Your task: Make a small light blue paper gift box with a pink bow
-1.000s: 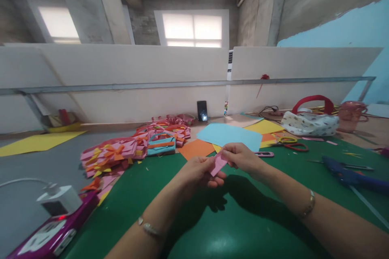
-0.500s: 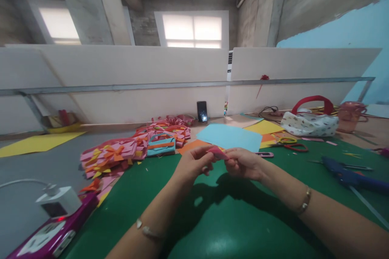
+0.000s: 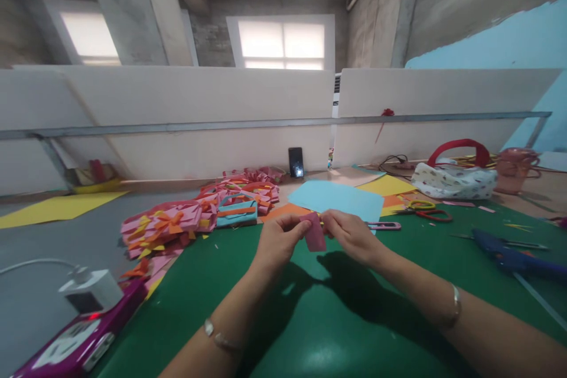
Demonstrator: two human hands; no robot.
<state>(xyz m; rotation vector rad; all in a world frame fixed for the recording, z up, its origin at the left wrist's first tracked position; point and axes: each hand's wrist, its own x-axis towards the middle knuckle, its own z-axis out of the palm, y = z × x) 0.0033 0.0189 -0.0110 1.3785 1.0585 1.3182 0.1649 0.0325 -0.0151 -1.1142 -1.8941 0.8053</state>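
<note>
A small folded pink paper piece (image 3: 314,233) hangs between my two hands above the green mat (image 3: 310,319). My left hand (image 3: 277,242) pinches its upper left edge with thumb and fingers closed. My right hand (image 3: 349,235) pinches its upper right edge the same way. Both wrists wear thin bracelets. Behind the hands lies a light blue sheet (image 3: 336,199) over orange and yellow sheets.
A heap of pink paper bags with orange bows (image 3: 195,212) lies to the left. Scissors (image 3: 423,209), a blue glue gun (image 3: 514,257), a cutter (image 3: 384,225) and a patterned pouch (image 3: 454,180) sit to the right. A purple phone with charger (image 3: 80,331) is near left.
The pink piece went from tilted flat, through edge-on, to hanging upright. Both hands rose slightly and moved away from me, still pinching it.
</note>
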